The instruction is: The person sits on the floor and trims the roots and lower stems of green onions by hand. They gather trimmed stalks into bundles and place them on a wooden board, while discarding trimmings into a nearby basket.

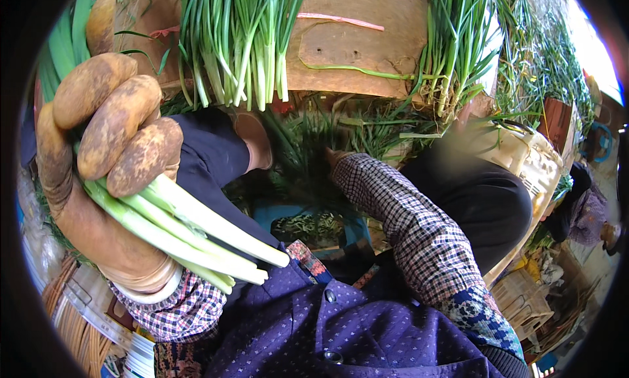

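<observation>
My left hand (128, 127), in a soiled tan glove, is raised close to the camera at the left. Its fingers wrap around several leek-like green stalks (196, 230), whose pale trimmed ends point toward my purple apron. Their green leaves (61, 49) extend past the glove at the upper left. My right hand (338, 158) reaches down between my knees, above a heap of green leaf trimmings (373, 132). Blur and the checked sleeve hide most of it, so its grip is unclear. Ahead, a bunch of similar stalks (241, 49) lies across the near edge of a wooden board (363, 44).
Stalks with roots (444, 68) lie on the board's right side, near a loose stalk (363, 72) and a pink strip (344, 19). A whitish plastic container (530, 157) stands beside my right knee. Blue plastic (275, 213) shows between my legs. Another person (587, 211) is at far right.
</observation>
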A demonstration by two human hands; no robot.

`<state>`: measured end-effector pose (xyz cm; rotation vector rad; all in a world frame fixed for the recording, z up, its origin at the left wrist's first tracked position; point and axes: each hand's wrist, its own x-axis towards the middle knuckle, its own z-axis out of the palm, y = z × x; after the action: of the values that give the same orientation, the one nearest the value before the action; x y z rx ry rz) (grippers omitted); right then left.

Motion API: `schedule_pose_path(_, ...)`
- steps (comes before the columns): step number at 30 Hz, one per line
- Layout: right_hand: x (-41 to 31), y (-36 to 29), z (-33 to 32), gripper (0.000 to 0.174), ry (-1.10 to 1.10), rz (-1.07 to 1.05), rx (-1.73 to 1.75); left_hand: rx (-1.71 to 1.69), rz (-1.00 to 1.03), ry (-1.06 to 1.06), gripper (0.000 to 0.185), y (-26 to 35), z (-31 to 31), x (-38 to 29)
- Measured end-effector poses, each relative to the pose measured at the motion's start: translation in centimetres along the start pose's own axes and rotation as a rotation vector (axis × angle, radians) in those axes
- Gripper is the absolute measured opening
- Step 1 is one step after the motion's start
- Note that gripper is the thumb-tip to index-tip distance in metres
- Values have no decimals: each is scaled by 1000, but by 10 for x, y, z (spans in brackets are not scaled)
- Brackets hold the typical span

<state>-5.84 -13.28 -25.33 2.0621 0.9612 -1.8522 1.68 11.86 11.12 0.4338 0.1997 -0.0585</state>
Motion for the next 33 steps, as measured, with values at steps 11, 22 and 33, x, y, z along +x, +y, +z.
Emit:
schedule_pose_path(11,-26,-34,36,63,-86,-70,-125,-4,0,69,50,17,-10,-4)
schedule_pose_path(22,-16,-19,58,61,98,45,-185,-66,-135,218,53,-3,1,-5)
schedule_pose_path(33,-15,-24,38,57,86,-6,-7,-67,-220,215,66,-12,23,2)
